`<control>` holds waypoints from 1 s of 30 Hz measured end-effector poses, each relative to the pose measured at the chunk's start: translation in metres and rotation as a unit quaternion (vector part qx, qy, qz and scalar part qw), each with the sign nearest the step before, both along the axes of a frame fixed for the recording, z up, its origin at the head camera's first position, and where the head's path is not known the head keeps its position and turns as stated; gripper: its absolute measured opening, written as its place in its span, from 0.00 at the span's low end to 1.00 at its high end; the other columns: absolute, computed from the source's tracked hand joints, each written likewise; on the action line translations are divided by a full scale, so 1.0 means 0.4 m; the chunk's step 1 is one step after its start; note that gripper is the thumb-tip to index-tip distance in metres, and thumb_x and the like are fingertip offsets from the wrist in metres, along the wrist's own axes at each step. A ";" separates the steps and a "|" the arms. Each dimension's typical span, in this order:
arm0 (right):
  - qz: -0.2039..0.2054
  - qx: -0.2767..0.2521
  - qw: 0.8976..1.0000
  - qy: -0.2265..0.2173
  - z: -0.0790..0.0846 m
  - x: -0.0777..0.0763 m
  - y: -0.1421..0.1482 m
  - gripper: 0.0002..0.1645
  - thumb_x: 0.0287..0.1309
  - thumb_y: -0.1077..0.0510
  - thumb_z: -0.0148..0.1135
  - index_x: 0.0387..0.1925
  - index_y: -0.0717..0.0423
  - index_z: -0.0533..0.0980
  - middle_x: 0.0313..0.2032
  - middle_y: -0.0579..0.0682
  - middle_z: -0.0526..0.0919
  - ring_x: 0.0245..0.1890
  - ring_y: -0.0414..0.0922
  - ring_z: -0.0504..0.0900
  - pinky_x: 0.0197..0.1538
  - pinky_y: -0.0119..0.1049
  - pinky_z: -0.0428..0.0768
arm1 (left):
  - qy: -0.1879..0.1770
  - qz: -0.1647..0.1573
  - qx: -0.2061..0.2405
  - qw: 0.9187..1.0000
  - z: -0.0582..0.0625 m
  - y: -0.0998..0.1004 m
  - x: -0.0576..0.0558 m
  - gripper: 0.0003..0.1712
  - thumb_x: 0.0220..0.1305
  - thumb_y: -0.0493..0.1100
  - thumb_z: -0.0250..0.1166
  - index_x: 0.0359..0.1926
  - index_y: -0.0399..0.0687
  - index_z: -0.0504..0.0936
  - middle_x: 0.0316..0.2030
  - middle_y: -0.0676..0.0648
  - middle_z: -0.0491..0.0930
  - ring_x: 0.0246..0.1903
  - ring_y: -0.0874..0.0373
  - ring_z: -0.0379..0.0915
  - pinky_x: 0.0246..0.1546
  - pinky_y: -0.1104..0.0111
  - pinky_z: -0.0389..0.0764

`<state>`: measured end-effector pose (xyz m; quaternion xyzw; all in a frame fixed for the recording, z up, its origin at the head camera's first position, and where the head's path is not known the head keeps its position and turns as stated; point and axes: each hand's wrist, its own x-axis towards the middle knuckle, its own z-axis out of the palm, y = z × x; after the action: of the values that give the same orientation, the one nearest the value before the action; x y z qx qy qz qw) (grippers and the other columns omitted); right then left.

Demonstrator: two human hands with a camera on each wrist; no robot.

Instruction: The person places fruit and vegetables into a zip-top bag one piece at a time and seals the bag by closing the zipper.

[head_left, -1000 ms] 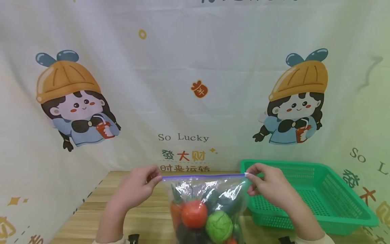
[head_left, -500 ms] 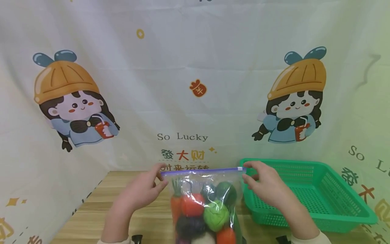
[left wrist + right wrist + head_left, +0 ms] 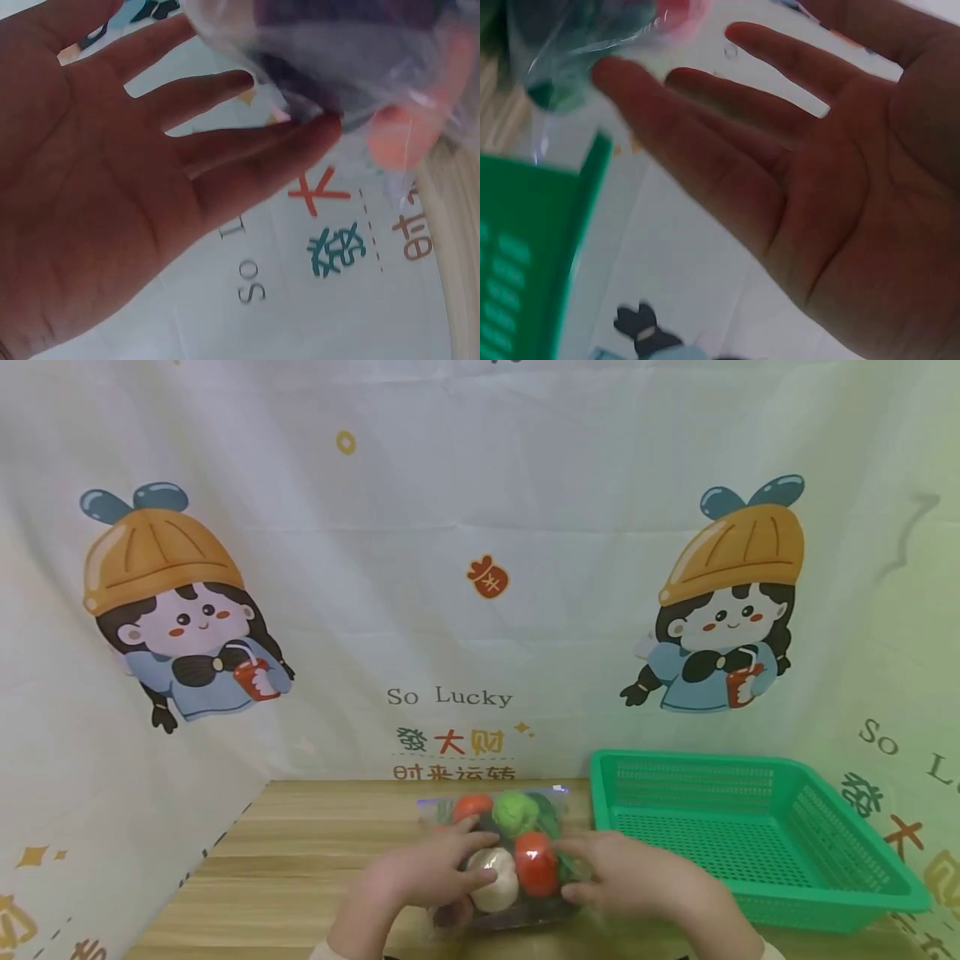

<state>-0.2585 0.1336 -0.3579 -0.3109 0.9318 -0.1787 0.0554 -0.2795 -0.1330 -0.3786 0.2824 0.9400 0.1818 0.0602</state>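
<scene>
A clear zip bag [image 3: 517, 920] of vegetables lies tilted back low over the table, its purple zip edge at the far side. Through the plastic show a red tomato [image 3: 472, 807], a green cabbage [image 3: 516, 812], a white round vegetable [image 3: 498, 882] and another red vegetable [image 3: 536, 862]. My left hand [image 3: 427, 870] touches the bag's left side, fingers spread. In the left wrist view its fingers [image 3: 217, 154] reach out nearly straight to the plastic. On the opposite side, my right hand [image 3: 630, 870] rests with extended fingers [image 3: 697, 146] against the bag.
A green plastic basket [image 3: 825, 906] with slotted walls stands to the right, close to my right hand. Wooden tabletop [image 3: 300, 852] extends on the left. Behind hangs a printed cloth [image 3: 562, 635] with cartoon figures.
Both hands have let go of the zip edge and moved down and inward to the bag's sides. The bag has gone from hanging upright to lying back, and its zip slider now sits at the right end.
</scene>
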 end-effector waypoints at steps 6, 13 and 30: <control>0.016 0.087 0.996 -0.006 -0.029 0.031 -0.059 0.31 0.59 0.41 0.61 0.60 0.51 0.73 0.22 0.40 0.76 0.24 0.36 0.74 0.28 0.35 0.76 | 0.016 0.018 -0.043 0.999 -0.005 0.046 0.019 0.27 0.65 0.61 0.58 0.60 0.57 0.76 0.69 0.38 0.60 0.55 0.48 0.70 0.54 0.53 0.74; 0.032 0.086 0.995 0.025 -0.046 0.043 -0.093 0.27 0.56 0.41 0.63 0.48 0.56 0.77 0.19 0.41 0.73 0.18 0.37 0.70 0.21 0.34 0.72 | 0.004 0.019 -0.050 0.999 0.002 0.054 0.032 0.13 0.64 0.42 0.59 0.50 0.52 0.74 0.67 0.36 0.63 0.32 0.58 0.73 0.22 0.70 0.81; 0.022 -0.044 0.994 -0.098 -0.058 -0.017 -0.011 0.31 0.59 0.39 0.62 0.59 0.50 0.73 0.39 0.41 0.83 0.36 0.37 0.80 0.38 0.39 0.81 | 0.012 0.011 0.041 0.999 -0.039 0.017 -0.015 0.22 0.67 0.51 0.59 0.59 0.53 0.72 0.65 0.40 0.66 0.45 0.52 0.76 0.47 0.59 0.78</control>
<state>-0.2654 0.1293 -0.3811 -0.3148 0.9061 -0.2478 0.1363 -0.2855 -0.1262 -0.3944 0.2760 0.9356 0.2171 0.0351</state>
